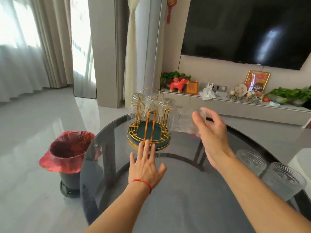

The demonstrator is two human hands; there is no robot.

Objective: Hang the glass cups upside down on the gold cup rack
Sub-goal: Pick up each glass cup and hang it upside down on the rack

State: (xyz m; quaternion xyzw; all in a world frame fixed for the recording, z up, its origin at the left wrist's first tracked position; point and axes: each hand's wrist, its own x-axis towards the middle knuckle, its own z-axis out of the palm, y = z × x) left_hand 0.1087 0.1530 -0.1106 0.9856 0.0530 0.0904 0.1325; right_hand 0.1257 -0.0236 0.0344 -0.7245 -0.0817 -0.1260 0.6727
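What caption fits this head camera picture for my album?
Right hand brings a glass cup to the gold rack; left hand reaches toward it.

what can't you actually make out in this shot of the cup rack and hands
- Cup in the right hand: the held glass cup is motion-blurred in the head view, so its tilt and rim direction are unclear.
- Gold cup rack: its far pegs are hidden behind the hung cups; free pegs can't be counted.
- Nearest cup on the table: its base is lost against the glass table edge.
- Left hand: contact with the rack's base is uncertain.
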